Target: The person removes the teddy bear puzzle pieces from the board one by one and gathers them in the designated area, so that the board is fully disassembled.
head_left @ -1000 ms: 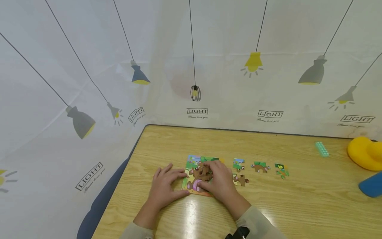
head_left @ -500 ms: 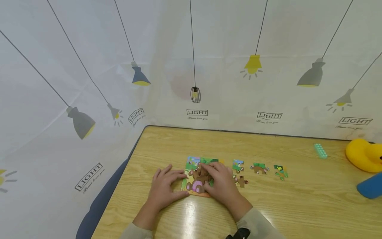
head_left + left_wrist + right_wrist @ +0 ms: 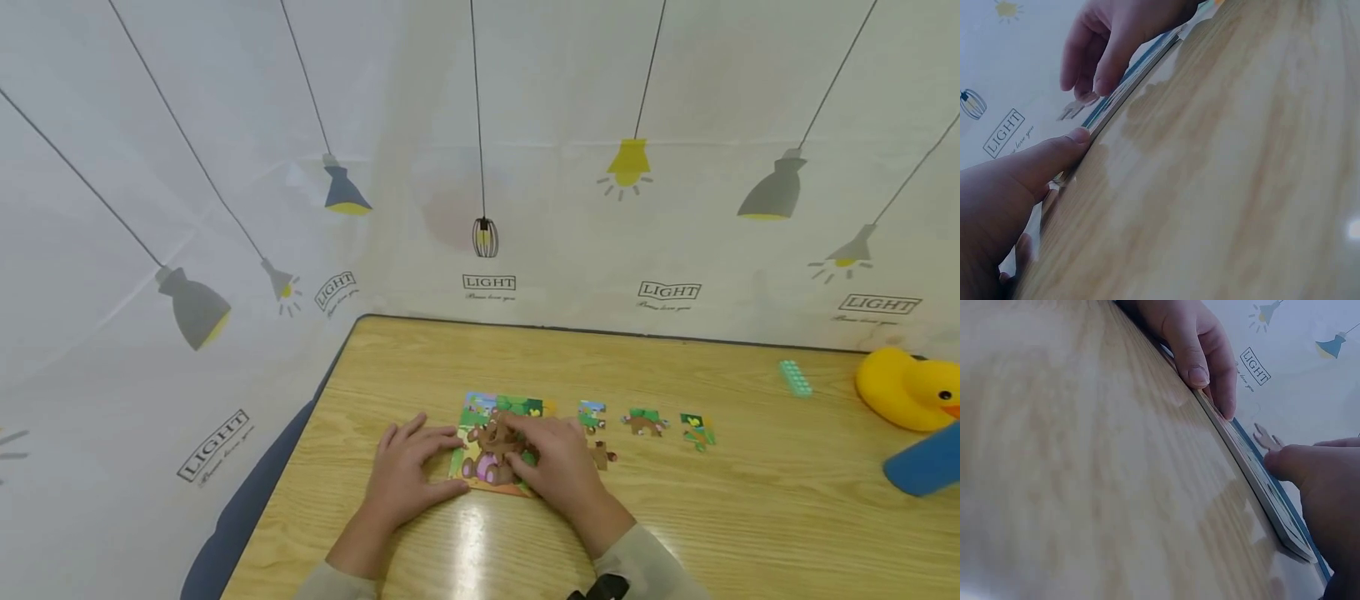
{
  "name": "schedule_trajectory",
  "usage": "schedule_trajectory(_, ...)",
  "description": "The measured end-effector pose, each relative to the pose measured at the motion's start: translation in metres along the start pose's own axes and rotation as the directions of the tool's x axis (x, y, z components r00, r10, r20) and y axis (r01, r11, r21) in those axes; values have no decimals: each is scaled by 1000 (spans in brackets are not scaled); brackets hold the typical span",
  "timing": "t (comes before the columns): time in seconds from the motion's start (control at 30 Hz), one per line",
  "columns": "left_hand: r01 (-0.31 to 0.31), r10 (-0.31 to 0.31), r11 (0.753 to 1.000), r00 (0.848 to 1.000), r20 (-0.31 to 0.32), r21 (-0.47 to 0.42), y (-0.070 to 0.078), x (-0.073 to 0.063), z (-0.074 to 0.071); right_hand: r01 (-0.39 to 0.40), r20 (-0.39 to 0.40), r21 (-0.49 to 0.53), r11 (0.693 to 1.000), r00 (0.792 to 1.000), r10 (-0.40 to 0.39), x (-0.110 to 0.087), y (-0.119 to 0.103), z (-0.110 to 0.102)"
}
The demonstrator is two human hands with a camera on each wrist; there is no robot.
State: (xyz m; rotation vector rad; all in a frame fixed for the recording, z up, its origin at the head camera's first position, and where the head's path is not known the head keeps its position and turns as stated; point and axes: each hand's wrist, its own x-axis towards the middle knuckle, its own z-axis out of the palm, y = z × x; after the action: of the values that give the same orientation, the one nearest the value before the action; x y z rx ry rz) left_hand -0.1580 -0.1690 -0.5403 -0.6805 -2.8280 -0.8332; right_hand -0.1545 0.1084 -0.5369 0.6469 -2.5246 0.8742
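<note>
A jigsaw board [image 3: 480, 482] with a cartoon bear picture lies flat on the table, in the middle of the head view. My left hand [image 3: 408, 467] rests at its left side, thumb and fingers spread apart, with the thumb [image 3: 1072, 140] touching the edge in the left wrist view. Above the bear, my right hand [image 3: 566, 462] pinches a brown puzzle piece [image 3: 1265, 437] between thumb and fingers. That piece stands tilted and clear of the board in the right wrist view. The right hand hides the board's right part.
Loose puzzle pieces lie right of the board: a blue-and-green one [image 3: 592, 413], a brown one [image 3: 602, 455], a green-and-brown one [image 3: 645, 422] and a dark green one [image 3: 697, 430]. Farther right are a mint toy brick [image 3: 795, 378], a yellow duck [image 3: 896, 390] and a blue cylinder [image 3: 922, 463].
My right thumb and fingertips have drawn closer together over the bear, uncovering more of its pink belly and foot. The left hand stays at the board's edge. The head view has shifted slightly.
</note>
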Motion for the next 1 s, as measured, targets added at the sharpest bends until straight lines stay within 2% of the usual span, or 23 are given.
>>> schedule_trajectory(0.2,24,-24,1000,999,25,-7,1,0,-2,121,19,-7,993,992,-121,-11,6,-9)
schedule_trajectory(0.3,30,-30,1000,999,27,-4,0,0,-1,138,33,-18,990,990,-138,-19,11,-16)
schedule_trajectory(0.67,10,-10,1000,1000,2,5,2,-2,-1,138,-36,-4,990,990,-138,-45,30,-44)
schedule_trajectory(1.0,22,-22,1000,1000,12,-3,2,-1,-1,68,-60,-68,995,996,-72,-72,50,-76)
